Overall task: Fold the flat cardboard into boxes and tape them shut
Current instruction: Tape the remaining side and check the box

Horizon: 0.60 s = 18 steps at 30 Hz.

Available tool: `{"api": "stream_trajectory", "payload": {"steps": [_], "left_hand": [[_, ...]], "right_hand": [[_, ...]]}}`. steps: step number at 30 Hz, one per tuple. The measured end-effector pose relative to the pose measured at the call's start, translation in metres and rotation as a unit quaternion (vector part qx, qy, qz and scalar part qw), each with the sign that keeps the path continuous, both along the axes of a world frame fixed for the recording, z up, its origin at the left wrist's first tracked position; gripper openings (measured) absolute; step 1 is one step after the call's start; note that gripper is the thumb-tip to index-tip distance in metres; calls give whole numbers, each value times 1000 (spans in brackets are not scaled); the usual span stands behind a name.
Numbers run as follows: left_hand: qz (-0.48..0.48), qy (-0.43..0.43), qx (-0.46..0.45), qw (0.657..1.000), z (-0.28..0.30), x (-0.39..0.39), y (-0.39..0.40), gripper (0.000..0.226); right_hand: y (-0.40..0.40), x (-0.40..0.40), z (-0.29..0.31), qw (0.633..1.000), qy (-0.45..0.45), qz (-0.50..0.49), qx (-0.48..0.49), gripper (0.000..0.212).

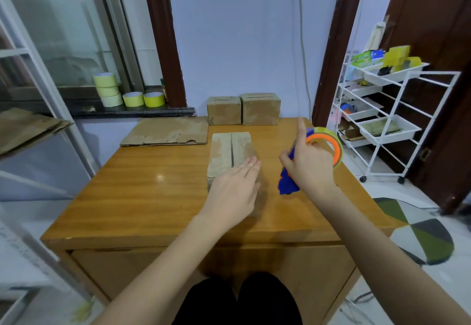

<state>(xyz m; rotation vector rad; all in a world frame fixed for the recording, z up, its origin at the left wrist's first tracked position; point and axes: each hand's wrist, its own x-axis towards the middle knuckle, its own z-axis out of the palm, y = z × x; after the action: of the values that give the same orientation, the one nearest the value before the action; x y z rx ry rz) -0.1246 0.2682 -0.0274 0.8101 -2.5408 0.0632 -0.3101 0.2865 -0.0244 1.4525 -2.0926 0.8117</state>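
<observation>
A folded cardboard box (229,150) stands in the middle of the wooden table (142,192), its two top flaps meeting along a dark seam. My left hand (235,189) lies flat on the box's near end with straight fingers. To the right of the box, my right hand (309,164) grips a blue tape dispenser (286,183) that carries an orange-cored roll of clear tape (331,144); the index finger points up. The dispenser hangs above the table, apart from the box.
Two finished boxes (243,109) stand at the table's far edge against the wall. Flat cardboard (168,131) lies at the far left corner. Several tape rolls (127,94) sit on the window sill. A white wire cart (382,116) stands to the right.
</observation>
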Motion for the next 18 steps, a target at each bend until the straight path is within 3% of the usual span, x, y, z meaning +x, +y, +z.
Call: {"api": "stream_trajectory", "payload": {"steps": [3,7,10,15,18], "left_hand": [[7,-22,-6,1000,2,0,1,55],[11,-38,-2,999,7,0,5,58],[5,-45,1,999,6,1,4,51],[1,-44,-11,999,4,1,4,31],[-5,-35,-24,999,4,1,1,23]], "right_hand": [[-10,-5,5,998,37,19,45,85],[-17,-8,4,993,-18,111,23,87],[-16,-8,-9,985,-49,164,16,84],[-4,-19,-36,985,7,174,9,77],[6,-26,-44,982,-8,186,20,78]]}}
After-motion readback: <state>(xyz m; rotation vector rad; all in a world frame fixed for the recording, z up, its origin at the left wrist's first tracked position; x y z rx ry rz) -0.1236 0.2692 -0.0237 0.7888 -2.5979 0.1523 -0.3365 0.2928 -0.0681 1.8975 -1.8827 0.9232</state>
